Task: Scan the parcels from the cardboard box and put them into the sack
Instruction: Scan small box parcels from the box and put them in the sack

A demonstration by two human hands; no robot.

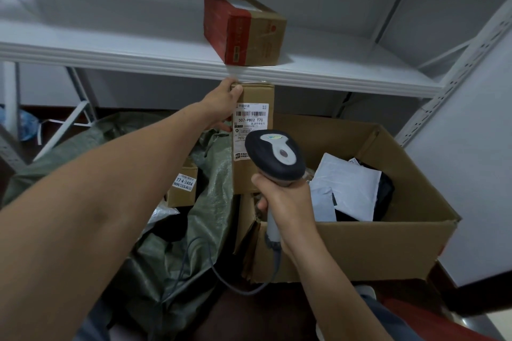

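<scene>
**Scan in progress: tall parcel held up, scanner aimed at its label**

The tall brown parcel (253, 135) is held upright between the sack and the cardboard box, its top just under the edge of the white shelf (166, 59). Its white label (250, 130) faces the camera, barcode near the top.

The left hand (224, 104) grips the parcel's upper left edge, thumb on the front face, fingers wrapped round the back. Closed firmly on it.

The right hand (288, 202) is clenched round the handle of the scanner (274, 155). The scanner head sits in front of the lower part of the label and hides it. Its cable (221, 282) trails down to the left. Trigger finger is hidden, so whether it is pressed cannot be told.

Likely step: reading the barcode. To do it well:
- tilt the scanner head up so it points at the barcode strip, not the lower label
- keep the left thumb clear of the barcode
- hold the parcel steady and square to the scanner until it reads

The green sack (194, 219) lies open to the left, with a small labelled box (182, 188) already inside. The cardboard box (360, 243) to the right holds white mailers (346, 188) and something dark, so several parcels look left to do. A red-and-brown box (243, 28) stands on the shelf above.
</scene>
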